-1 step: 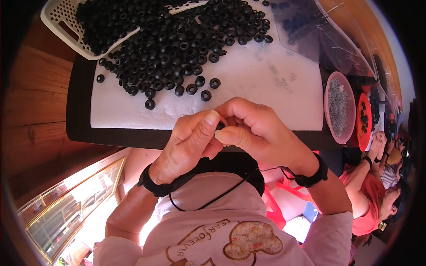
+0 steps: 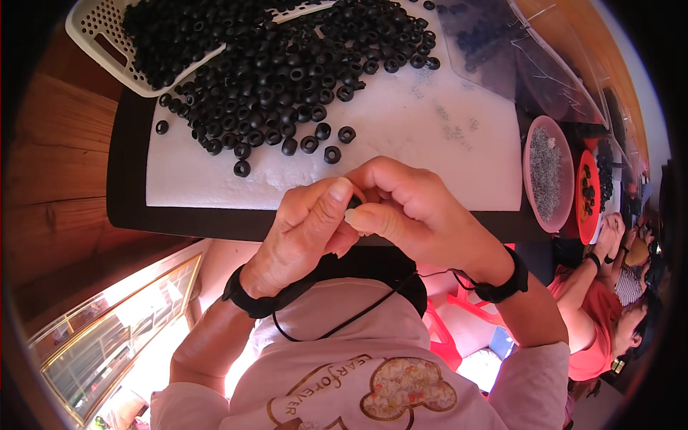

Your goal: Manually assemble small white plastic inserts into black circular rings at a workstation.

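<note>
My left hand (image 2: 309, 218) and my right hand (image 2: 412, 211) meet above the near edge of the table. Both are closed, with thumbs and fingertips pinched together. Between the fingertips shows part of a small black piece (image 2: 354, 203), mostly covered by the fingers; it looks like the round black rings on the table. Beyond my hands a large heap of black rings (image 2: 265, 93) spreads over a white foam sheet (image 2: 215, 188). A few loose rings lie nearest my fingers.
A cream perforated basket (image 2: 97, 57) full of black rings stands at the far left. To the right are a pink bowl (image 2: 532, 183) of small grey pieces, a red dish (image 2: 588, 228) and a clear plastic sheet (image 2: 494, 64). Another person (image 2: 580, 322) sits at the right.
</note>
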`<state>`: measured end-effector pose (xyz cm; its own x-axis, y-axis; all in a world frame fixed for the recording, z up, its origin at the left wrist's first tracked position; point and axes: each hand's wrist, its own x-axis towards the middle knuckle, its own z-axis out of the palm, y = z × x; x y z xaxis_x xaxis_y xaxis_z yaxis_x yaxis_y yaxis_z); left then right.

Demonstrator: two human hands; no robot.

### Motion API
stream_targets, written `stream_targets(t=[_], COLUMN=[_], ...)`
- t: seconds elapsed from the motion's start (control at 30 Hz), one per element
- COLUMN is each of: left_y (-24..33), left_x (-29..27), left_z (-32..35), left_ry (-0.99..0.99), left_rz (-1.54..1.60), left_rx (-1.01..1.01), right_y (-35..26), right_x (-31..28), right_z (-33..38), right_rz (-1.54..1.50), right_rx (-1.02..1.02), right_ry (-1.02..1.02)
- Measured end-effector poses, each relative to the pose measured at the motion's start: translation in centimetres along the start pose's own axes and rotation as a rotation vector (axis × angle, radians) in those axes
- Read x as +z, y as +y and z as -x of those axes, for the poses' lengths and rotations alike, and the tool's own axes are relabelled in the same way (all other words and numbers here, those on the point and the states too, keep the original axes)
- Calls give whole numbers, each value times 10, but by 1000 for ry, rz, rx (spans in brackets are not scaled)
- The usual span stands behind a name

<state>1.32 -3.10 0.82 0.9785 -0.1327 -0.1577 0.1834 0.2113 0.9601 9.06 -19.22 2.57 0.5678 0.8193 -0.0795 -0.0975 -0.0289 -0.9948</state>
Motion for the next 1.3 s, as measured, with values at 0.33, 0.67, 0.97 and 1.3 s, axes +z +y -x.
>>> stream_targets(t=[0.33,0.67,0.97,1.3], left_y=[-4,-11,-11,-16], left_x=[2,2,1,-3], left_z=[-2,0,-4,-2], left_ry=[12,-75,-176,-142], left_rz=[13,206,124,79], left_rx=[31,118,133,124], right_y=[1,-29,-152,-40], right_x=[-3,7,-124,-47], right_z=[1,24,26,-22], right_rz=[159,1007,866,1242], right_rx=[-34,-410,-172,-331], right_ry=[19,157,789,76])
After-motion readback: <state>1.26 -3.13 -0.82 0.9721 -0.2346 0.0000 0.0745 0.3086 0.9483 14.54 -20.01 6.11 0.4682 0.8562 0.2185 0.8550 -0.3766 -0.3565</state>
